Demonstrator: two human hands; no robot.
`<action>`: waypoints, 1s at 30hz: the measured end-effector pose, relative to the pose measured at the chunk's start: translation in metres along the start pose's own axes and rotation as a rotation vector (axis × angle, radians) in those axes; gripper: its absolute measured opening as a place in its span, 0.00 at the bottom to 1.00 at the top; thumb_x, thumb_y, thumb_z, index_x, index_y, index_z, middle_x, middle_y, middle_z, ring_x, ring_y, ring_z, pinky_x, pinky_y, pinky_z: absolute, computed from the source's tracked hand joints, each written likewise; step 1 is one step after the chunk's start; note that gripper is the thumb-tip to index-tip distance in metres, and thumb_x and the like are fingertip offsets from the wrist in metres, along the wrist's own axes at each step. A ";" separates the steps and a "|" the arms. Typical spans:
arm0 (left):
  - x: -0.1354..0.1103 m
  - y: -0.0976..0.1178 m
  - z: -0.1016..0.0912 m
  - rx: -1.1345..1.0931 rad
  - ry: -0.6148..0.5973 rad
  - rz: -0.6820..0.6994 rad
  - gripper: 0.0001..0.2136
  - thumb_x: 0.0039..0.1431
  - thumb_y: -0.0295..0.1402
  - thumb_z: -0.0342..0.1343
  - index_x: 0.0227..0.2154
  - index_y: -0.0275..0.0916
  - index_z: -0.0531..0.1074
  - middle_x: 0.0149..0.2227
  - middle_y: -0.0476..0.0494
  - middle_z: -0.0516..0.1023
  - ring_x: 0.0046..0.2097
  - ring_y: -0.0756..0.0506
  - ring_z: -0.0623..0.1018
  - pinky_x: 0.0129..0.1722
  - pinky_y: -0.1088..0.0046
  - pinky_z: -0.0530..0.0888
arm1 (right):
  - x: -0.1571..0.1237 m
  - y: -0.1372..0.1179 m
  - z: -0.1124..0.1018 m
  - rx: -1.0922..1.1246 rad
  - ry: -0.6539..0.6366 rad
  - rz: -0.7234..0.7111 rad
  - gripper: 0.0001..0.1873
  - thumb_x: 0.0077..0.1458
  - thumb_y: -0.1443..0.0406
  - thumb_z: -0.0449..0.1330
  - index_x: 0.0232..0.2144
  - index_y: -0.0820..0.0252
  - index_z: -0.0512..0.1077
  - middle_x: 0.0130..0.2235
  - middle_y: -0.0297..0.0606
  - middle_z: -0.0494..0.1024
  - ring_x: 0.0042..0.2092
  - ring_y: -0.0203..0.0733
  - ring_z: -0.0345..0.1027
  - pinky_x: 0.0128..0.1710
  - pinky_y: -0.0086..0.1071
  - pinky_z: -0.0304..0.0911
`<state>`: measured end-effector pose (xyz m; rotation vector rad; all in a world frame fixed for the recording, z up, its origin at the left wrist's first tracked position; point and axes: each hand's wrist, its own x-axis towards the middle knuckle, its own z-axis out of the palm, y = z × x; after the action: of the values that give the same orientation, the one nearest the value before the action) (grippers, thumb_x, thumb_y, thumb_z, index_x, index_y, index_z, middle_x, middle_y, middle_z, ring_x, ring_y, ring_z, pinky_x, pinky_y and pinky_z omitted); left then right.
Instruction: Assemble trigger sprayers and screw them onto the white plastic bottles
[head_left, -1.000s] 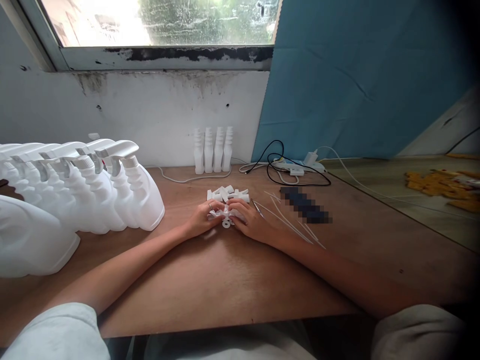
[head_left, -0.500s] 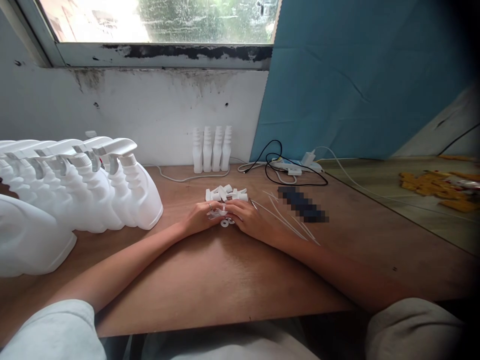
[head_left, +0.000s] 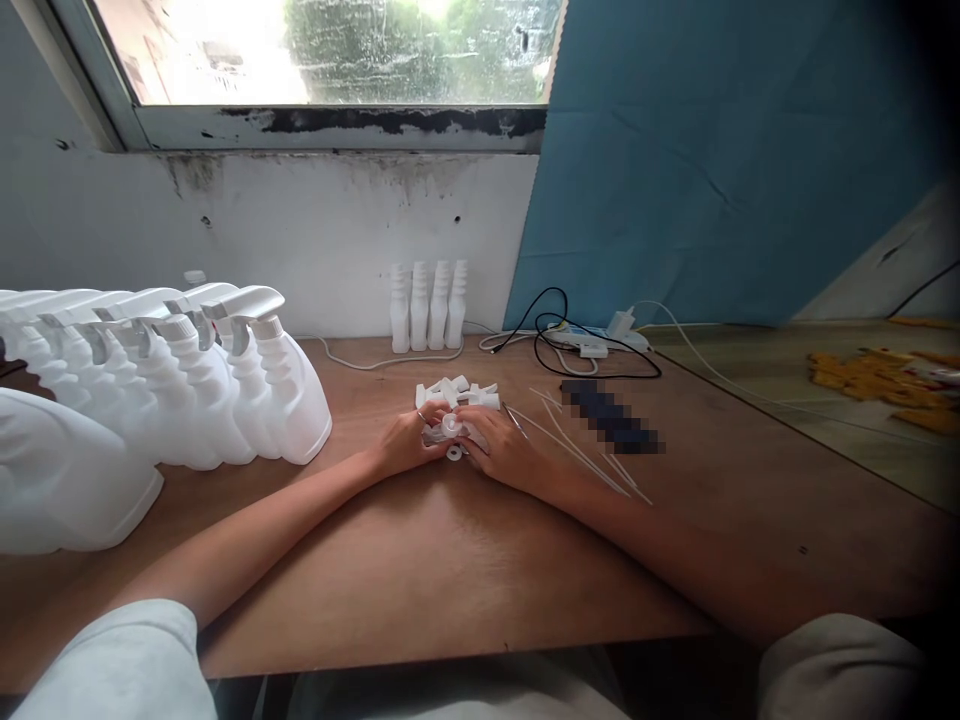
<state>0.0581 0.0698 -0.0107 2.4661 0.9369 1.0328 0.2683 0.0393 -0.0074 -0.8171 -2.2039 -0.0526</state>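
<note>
My left hand [head_left: 405, 442] and my right hand [head_left: 501, 446] meet at the middle of the wooden table [head_left: 420, 560]. Both have fingers curled around small white plastic parts [head_left: 448, 430]. One small white ring [head_left: 454, 453] lies on the table just below the fingers. Behind the hands sits a loose pile of white plastic spray-head pieces [head_left: 457, 392]. A ring shows on a finger of my left hand.
A row of white trigger spray bottles [head_left: 172, 375] stands at the left. Small white bottles [head_left: 429, 305] line the wall. Thin white tubes [head_left: 581, 452], a blurred dark object [head_left: 611, 415], cables with a power strip [head_left: 592, 338] and yellow pieces [head_left: 885, 378] lie to the right.
The hands have stayed together on the small white parts, with only slight finger movement. The view shifted a little.
</note>
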 end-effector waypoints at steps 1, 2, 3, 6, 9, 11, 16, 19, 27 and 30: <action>0.000 0.000 0.000 -0.007 -0.008 -0.007 0.23 0.53 0.38 0.62 0.51 0.43 0.63 0.42 0.46 0.80 0.41 0.46 0.81 0.42 0.71 0.77 | 0.000 -0.001 0.000 0.009 -0.004 0.014 0.15 0.60 0.67 0.55 0.50 0.59 0.66 0.51 0.47 0.73 0.55 0.50 0.66 0.55 0.46 0.64; -0.001 0.000 0.000 -0.010 -0.016 -0.006 0.24 0.53 0.38 0.61 0.52 0.44 0.62 0.43 0.45 0.80 0.42 0.45 0.81 0.43 0.71 0.77 | 0.001 -0.003 -0.001 0.022 -0.016 0.018 0.16 0.60 0.68 0.55 0.51 0.59 0.65 0.52 0.47 0.72 0.56 0.50 0.65 0.55 0.46 0.63; -0.001 -0.001 0.001 -0.007 -0.023 0.000 0.24 0.54 0.38 0.61 0.52 0.44 0.62 0.44 0.45 0.80 0.43 0.45 0.81 0.43 0.70 0.77 | 0.001 -0.004 -0.002 0.037 -0.034 0.014 0.16 0.59 0.70 0.55 0.51 0.59 0.65 0.53 0.47 0.71 0.56 0.50 0.65 0.55 0.46 0.63; -0.002 -0.002 0.002 0.015 -0.031 0.023 0.23 0.54 0.39 0.60 0.51 0.43 0.62 0.45 0.44 0.80 0.44 0.44 0.81 0.43 0.69 0.77 | 0.004 -0.007 -0.004 0.061 -0.076 -0.031 0.16 0.58 0.72 0.54 0.49 0.58 0.67 0.53 0.46 0.70 0.55 0.49 0.64 0.55 0.45 0.63; -0.002 -0.002 0.002 0.027 -0.032 0.035 0.21 0.55 0.39 0.60 0.51 0.42 0.63 0.44 0.44 0.80 0.44 0.43 0.81 0.44 0.69 0.77 | 0.006 -0.008 -0.005 0.025 -0.070 -0.070 0.14 0.59 0.71 0.54 0.47 0.59 0.68 0.51 0.47 0.71 0.54 0.50 0.64 0.54 0.46 0.63; -0.002 -0.001 0.001 0.017 -0.024 0.035 0.21 0.56 0.39 0.59 0.50 0.42 0.63 0.44 0.44 0.80 0.44 0.44 0.81 0.44 0.68 0.77 | 0.007 -0.008 -0.005 -0.001 -0.083 -0.072 0.13 0.60 0.70 0.54 0.47 0.60 0.68 0.51 0.47 0.71 0.55 0.50 0.63 0.55 0.46 0.63; 0.001 -0.001 0.001 0.012 0.011 -0.030 0.20 0.53 0.39 0.61 0.48 0.42 0.66 0.39 0.47 0.79 0.40 0.46 0.80 0.42 0.71 0.77 | 0.013 -0.007 -0.022 -0.003 -0.115 0.024 0.14 0.62 0.67 0.53 0.50 0.61 0.68 0.55 0.48 0.69 0.56 0.48 0.64 0.56 0.41 0.62; 0.003 -0.001 0.001 0.027 0.022 -0.008 0.17 0.54 0.36 0.60 0.46 0.42 0.69 0.39 0.47 0.79 0.40 0.48 0.79 0.43 0.72 0.76 | 0.018 0.004 -0.053 -0.154 -0.252 0.255 0.11 0.63 0.65 0.50 0.40 0.61 0.72 0.43 0.44 0.76 0.43 0.44 0.71 0.42 0.35 0.65; 0.005 -0.001 0.001 -0.039 0.009 0.141 0.12 0.54 0.31 0.59 0.42 0.40 0.71 0.44 0.42 0.78 0.42 0.46 0.78 0.42 0.70 0.76 | 0.016 0.040 -0.117 -0.234 -0.897 0.817 0.06 0.50 0.66 0.59 0.23 0.62 0.72 0.26 0.39 0.75 0.28 0.39 0.68 0.24 0.28 0.53; 0.005 -0.001 0.000 -0.037 0.011 0.155 0.11 0.55 0.31 0.59 0.42 0.39 0.71 0.43 0.43 0.78 0.42 0.47 0.78 0.42 0.71 0.75 | 0.013 0.044 -0.114 -0.144 -0.942 0.851 0.09 0.48 0.67 0.58 0.18 0.63 0.69 0.20 0.36 0.72 0.22 0.35 0.65 0.23 0.27 0.55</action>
<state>0.0606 0.0735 -0.0089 2.5369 0.7314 1.1042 0.3617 0.0485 0.0724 -2.1134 -2.4425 0.7284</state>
